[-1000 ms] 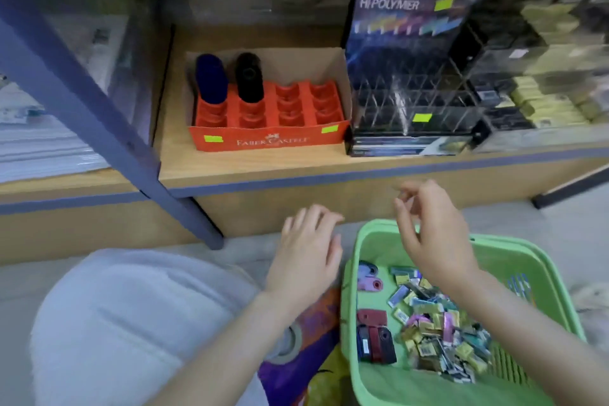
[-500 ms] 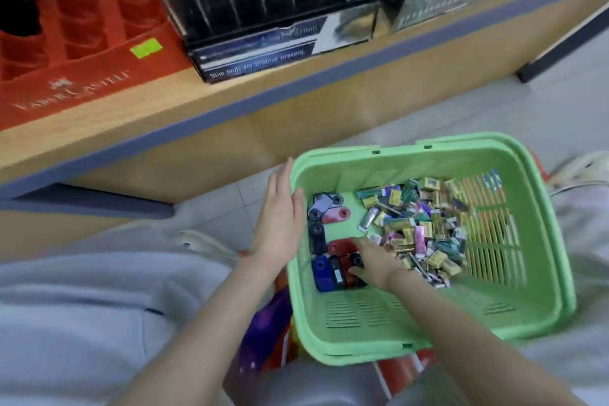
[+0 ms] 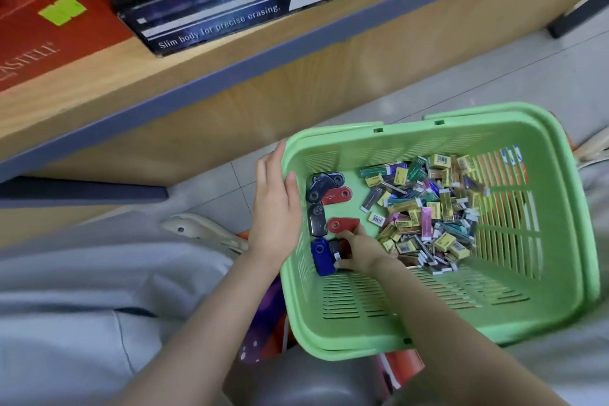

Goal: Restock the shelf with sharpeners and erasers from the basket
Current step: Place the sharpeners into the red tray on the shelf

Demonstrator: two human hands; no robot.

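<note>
Left hand (image 3: 275,217), fingers straight, braces the green basket (image 3: 428,300) steady while the right hand (image 3: 359,250) curls, seemingly pinching a dark sharpener (image 3: 335,249) under its fingertips.

Grey tile floor (image 3: 543,69), daylit.

- You have one green basket (image 3: 461,320).
- In the basket's left part, you can count at least six sharpeners (image 3: 336,196).
- At its middle, the erasers (image 3: 425,208) are too many to count.
</note>
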